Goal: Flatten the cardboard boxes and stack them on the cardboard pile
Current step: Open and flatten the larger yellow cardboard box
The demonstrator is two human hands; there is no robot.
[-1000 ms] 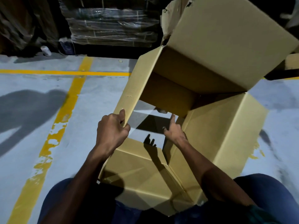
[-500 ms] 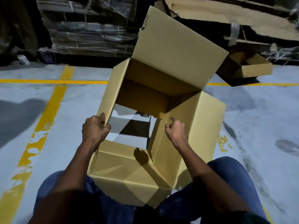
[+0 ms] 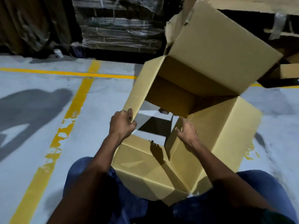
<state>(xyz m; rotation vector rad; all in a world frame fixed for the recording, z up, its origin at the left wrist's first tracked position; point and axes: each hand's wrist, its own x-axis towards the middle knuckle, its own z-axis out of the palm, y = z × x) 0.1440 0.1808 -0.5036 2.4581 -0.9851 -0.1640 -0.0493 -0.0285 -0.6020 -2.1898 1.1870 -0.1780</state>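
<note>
A large tan cardboard box (image 3: 218, 65) is held up in front of me, open at both ends so the floor shows through it. My left hand (image 3: 122, 124) grips the lower corner of its left side panel, thumb on the inner face. My right hand (image 3: 186, 130) grips the edge of the right-hand flap, fingers curled over it. The near flaps hang down against my knees. A pile of flattened cardboard (image 3: 252, 5) lies at the far right, behind the box.
Grey floor with yellow painted lines (image 3: 77, 101) stretches to the left. A shrink-wrapped pallet stack (image 3: 119, 25) stands at the back. A smaller open box (image 3: 289, 70) sits at the right edge. A small white object (image 3: 58, 53) lies by the pallet.
The view swung back to the left, so the box now looms larger and higher right. My left hand keeps its grip on the side panel; my right hand has shifted slightly on the flap edge.
</note>
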